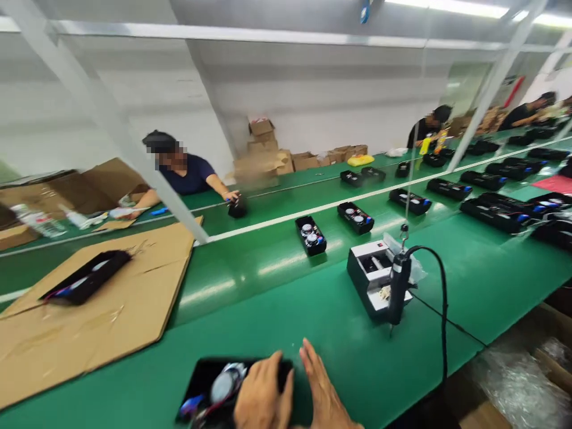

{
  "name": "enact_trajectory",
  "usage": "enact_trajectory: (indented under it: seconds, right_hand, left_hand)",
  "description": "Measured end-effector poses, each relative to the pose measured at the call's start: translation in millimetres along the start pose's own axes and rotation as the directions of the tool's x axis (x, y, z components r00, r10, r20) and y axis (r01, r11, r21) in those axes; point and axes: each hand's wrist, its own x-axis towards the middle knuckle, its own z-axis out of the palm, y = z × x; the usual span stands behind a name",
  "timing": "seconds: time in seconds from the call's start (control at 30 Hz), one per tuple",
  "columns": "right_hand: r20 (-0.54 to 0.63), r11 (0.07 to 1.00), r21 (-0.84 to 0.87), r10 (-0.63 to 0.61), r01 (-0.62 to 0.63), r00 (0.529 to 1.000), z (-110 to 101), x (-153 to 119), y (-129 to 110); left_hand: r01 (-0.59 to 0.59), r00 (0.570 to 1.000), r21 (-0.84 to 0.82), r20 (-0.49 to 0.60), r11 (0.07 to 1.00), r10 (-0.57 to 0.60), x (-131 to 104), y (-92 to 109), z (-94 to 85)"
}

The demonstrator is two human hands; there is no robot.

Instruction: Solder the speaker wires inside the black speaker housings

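A black speaker housing (190, 381) lies at the bottom of the view on the green bench, cut off by the lower edge. In it show a round silver speaker driver (222, 386) and a blue part with wires. My left hand (261, 393) is over the right half of the housing, its bent fingers gripping near that end and hiding what lies beneath. Just right of the housing, my right hand (324, 390) has its fingers stretched out, holding nothing. Slight blur covers both hands.
An electric screwdriver (399, 289) hangs on a cable before a black-and-white parts box (364, 286). Cardboard (134, 298) at left bears another housing (87, 277). More housings (310, 235) line the conveyor. Across it, a co-worker (190, 173) touches a black part (238, 206); others sit farther right.
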Motion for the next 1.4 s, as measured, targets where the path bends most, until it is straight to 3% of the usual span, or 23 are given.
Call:
enact_trajectory:
  seconds: [0.1,0.2,0.3,0.43,0.5,0.6,0.7,0.87,0.93,1.0,1.1,1.27,1.4]
  right_hand:
    - [-0.002,0.994,0.069,-0.089,0.089,0.996,-12,-5,-12]
    - [0.087,0.994,0.111,-0.014,0.005,0.996,-52,4,-7]
    - [0.220,0.986,0.146,0.044,-0.078,0.975,-107,23,7]
    - [0.320,0.976,0.183,0.052,-0.116,0.946,-178,42,29]
    - [0.341,0.972,0.193,0.065,-0.137,0.938,-203,46,36]
    - [0.350,0.972,0.178,0.082,-0.152,0.933,-222,48,39]
    - [0.362,0.975,0.162,0.085,-0.152,0.928,-227,49,37]
    - [0.365,0.966,0.152,0.142,-0.209,0.920,-235,43,21]
    - [0.251,0.965,0.163,0.160,-0.205,0.955,-238,37,10]
    - [0.046,0.974,0.162,0.151,-0.156,0.988,-236,30,-4]
    - [-0.153,0.994,0.104,0.040,-0.024,0.987,-219,23,-31]
    - [-0.052,0.982,-0.017,-0.189,0.189,0.981,-174,22,-66]
    - [-0.041,0.960,-0.102,-0.266,0.260,0.963,-159,28,-71]
  left_hand:
    - [0.075,0.990,-0.013,0.117,0.997,-0.073,14,48,7.8]
    - [0.034,0.993,-0.143,0.121,0.989,-0.016,25,66,0.2]
    - [-0.065,0.994,-0.302,0.063,0.951,0.088,27,54,-22.2]
    - [-0.105,0.992,-0.367,0.028,0.924,0.124,22,16,-46.8]
    - [-0.151,0.978,-0.370,0.082,0.917,0.194,16,0,-48.8]
    - [-0.285,0.909,-0.374,0.188,0.883,0.373,2,-10,-42.2]
    - [-0.379,0.843,-0.394,0.226,0.837,0.488,-12,-8,-33.9]
    - [-0.309,0.904,-0.397,0.161,0.864,0.397,-13,-5,-29.3]
    - [-0.251,0.937,-0.404,0.126,0.880,0.325,-8,-3,-28.5]
    - [-0.156,0.971,-0.402,0.104,0.902,0.214,-6,4,-25.6]
    - [-0.037,0.987,-0.404,0.128,0.914,0.097,-8,20,-16.7]
    - [-0.071,0.972,-0.509,0.160,0.858,0.175,-6,42,-6.2]
    - [-0.104,0.954,-0.555,0.180,0.825,0.241,-8,21,-9.0]
